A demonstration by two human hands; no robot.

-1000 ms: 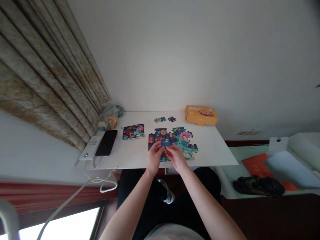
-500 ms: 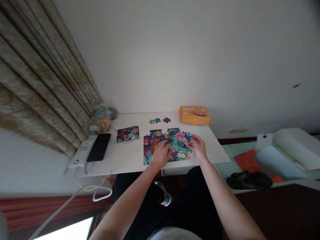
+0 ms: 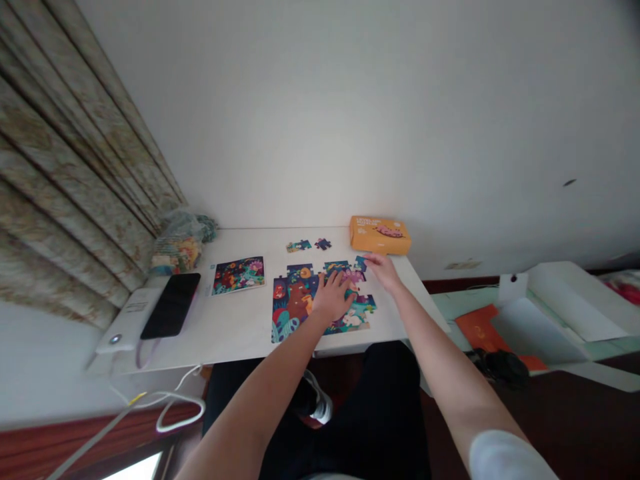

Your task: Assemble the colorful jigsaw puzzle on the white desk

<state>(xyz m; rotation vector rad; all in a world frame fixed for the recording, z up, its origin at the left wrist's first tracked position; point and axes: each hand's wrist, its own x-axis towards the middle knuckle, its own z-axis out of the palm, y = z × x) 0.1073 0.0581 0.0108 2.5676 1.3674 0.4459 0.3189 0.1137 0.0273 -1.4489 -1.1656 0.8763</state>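
A partly joined jigsaw puzzle (image 3: 295, 300) with colourful animals lies on the white table. My left hand (image 3: 333, 299) rests on its middle, fingers spread and covering part of the picture. At the puzzle's upper right corner, my right hand (image 3: 384, 270) pinches a blue puzzle piece (image 3: 360, 263) between thumb and fingers. Whether that piece is locked into its neighbours I cannot tell. Behind the puzzle lie loose puzzle pieces (image 3: 299, 246), with a dark blue piece (image 3: 323, 244) beside them.
A picture card (image 3: 239, 275) lies left of the puzzle. The orange puzzle box (image 3: 380, 235) stands at the back right. A black phone (image 3: 171, 307) lies on a white box (image 3: 120, 327) at the left, near a plastic bag (image 3: 177, 250). White cables (image 3: 180, 420) hang below.
My right hand has moved from the puzzle's right side up to its upper right corner with a piece. My left hand has slid slightly up and right over the puzzle. The view has shifted.
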